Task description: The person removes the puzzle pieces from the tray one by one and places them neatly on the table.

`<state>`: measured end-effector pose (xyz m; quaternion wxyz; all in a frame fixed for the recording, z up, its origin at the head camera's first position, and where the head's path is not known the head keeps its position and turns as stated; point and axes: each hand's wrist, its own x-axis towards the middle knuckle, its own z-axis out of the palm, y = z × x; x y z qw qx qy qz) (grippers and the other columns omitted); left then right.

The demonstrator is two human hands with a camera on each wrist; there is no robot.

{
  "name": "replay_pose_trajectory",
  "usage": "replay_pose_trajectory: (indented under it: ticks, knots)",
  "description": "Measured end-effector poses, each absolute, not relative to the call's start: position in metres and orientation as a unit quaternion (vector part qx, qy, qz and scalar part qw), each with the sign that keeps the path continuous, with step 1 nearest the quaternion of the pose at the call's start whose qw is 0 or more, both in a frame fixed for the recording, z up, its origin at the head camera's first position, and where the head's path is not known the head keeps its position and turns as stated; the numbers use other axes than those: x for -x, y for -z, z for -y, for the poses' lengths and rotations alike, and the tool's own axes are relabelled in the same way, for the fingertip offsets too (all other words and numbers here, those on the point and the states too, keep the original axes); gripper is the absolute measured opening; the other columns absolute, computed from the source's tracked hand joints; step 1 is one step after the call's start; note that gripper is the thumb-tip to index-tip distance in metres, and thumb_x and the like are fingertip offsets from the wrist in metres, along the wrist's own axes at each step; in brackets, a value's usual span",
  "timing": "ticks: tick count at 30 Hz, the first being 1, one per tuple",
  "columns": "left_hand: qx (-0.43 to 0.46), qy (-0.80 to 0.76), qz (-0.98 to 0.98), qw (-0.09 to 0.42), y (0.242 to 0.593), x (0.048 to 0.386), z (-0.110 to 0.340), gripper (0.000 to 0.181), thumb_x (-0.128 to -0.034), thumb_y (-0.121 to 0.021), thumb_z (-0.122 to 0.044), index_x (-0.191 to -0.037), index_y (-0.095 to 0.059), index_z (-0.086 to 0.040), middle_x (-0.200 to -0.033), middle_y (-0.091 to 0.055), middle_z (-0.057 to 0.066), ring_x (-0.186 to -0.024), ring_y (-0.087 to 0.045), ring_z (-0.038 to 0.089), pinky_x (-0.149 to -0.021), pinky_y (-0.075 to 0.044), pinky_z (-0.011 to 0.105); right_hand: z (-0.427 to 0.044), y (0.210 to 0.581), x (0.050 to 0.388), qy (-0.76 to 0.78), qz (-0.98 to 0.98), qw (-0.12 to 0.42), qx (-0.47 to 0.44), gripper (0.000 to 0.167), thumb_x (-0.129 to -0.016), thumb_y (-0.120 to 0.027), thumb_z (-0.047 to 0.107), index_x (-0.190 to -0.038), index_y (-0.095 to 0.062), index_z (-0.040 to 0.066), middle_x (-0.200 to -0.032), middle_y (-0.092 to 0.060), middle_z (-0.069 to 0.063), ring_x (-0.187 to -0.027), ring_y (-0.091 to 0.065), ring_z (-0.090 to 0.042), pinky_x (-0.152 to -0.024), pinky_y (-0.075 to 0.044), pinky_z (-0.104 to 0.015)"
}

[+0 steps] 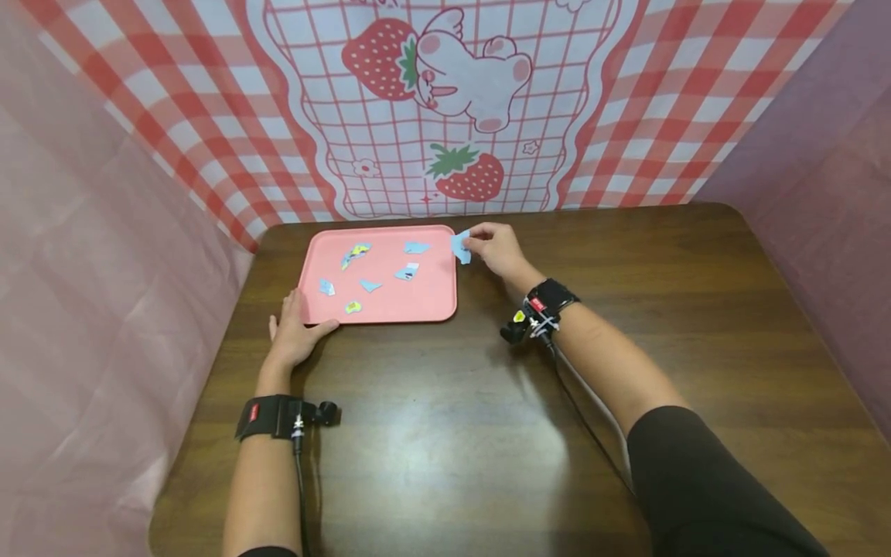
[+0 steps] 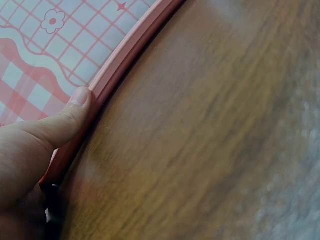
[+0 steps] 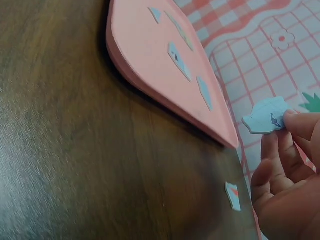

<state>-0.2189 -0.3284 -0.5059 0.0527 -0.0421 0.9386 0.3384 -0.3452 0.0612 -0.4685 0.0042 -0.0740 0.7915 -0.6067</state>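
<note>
A pink tray (image 1: 431,300) lies at the back left of the table, with several light blue puzzle pieces (image 1: 370,285) spread over it, some partly yellow. My left hand (image 1: 292,336) holds the tray's front left corner. In the left wrist view, the thumb (image 2: 75,107) rests against the rim. Beside the tray's back right corner, my right hand (image 1: 497,249) pinches a light blue puzzle piece (image 3: 267,116) with a small dark drawing. It is raised off the table. Below that hand, another small puzzle piece (image 3: 232,196) with a red mark lies on the wood.
The brown wooden table (image 1: 418,433) reaches toward me and to the right. Behind it hangs a red and white checked cloth (image 1: 626,139) with strawberries. Pink curtains (image 1: 76,309) stand at both sides. A cable (image 1: 585,418) runs from each wrist camera along the arm.
</note>
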Motion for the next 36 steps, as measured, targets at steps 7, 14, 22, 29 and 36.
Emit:
replay_pose_trajectory:
  ticks: [7, 14, 22, 29, 36]
  knots:
    - [0.045, -0.34, -0.938, 0.053, 0.505, 0.219, 0.328, 0.11, -0.0924, -0.071, -0.047, -0.16, 0.0, 0.004, -0.165, -0.003, 0.028, -0.153, 0.002, 0.042, -0.114, 0.013, 0.065, -0.076, 0.472, 0.352, 0.631, -0.774, 0.014, 0.041, 0.02, -0.091, -0.073, 0.004, -0.103, -0.07, -0.011, -0.079, -0.068, -0.002, -0.071, -0.066, -0.017, -0.064, -0.057, -0.03]
    - [0.039, -0.343, -0.937, 0.052, 0.506, 0.22, 0.327, 0.109, -0.092, -0.071, -0.046, -0.16, -0.002, 0.003, -0.165, -0.004, 0.028, -0.152, 0.002, 0.043, -0.114, 0.012, 0.066, -0.098, 0.476, 0.362, 0.617, -0.786, 0.018, 0.014, 0.018, -0.091, -0.073, 0.006, -0.101, -0.07, -0.009, -0.077, -0.069, -0.001, -0.071, -0.067, -0.016, -0.061, -0.055, -0.028]
    - [0.044, -0.341, -0.937, 0.053, 0.507, 0.219, 0.328, 0.109, -0.0926, -0.07, -0.048, -0.16, -0.001, 0.003, -0.165, -0.002, 0.027, -0.153, 0.003, 0.042, -0.114, 0.013, 0.065, -0.114, 0.484, 0.367, 0.603, -0.797, 0.016, -0.023, 0.023, -0.093, -0.072, 0.008, -0.109, -0.068, -0.008, -0.081, -0.07, -0.001, -0.07, -0.067, -0.011, -0.062, -0.054, -0.027]
    - [0.046, -0.342, -0.937, 0.054, 0.506, 0.217, 0.329, 0.109, -0.0925, -0.07, -0.047, -0.16, -0.001, 0.003, -0.165, -0.002, 0.027, -0.153, 0.003, 0.042, -0.115, 0.012, 0.065, -0.125, 0.492, 0.371, 0.567, -0.823, -0.003, -0.021, 0.035, -0.093, -0.07, 0.005, -0.126, -0.064, -0.006, -0.095, -0.073, -0.019, -0.069, -0.065, -0.006, -0.063, -0.054, -0.022]
    - [0.047, -0.342, -0.937, 0.056, 0.506, 0.218, 0.33, 0.109, -0.0924, -0.07, -0.049, -0.16, -0.001, 0.003, -0.166, -0.001, 0.026, -0.153, 0.004, 0.041, -0.115, 0.013, 0.064, -0.133, 0.494, 0.375, 0.477, -0.878, -0.033, -0.013, 0.034, -0.093, -0.07, 0.009, -0.125, -0.068, 0.001, -0.097, -0.075, -0.018, -0.072, -0.066, -0.01, -0.065, -0.049, -0.022]
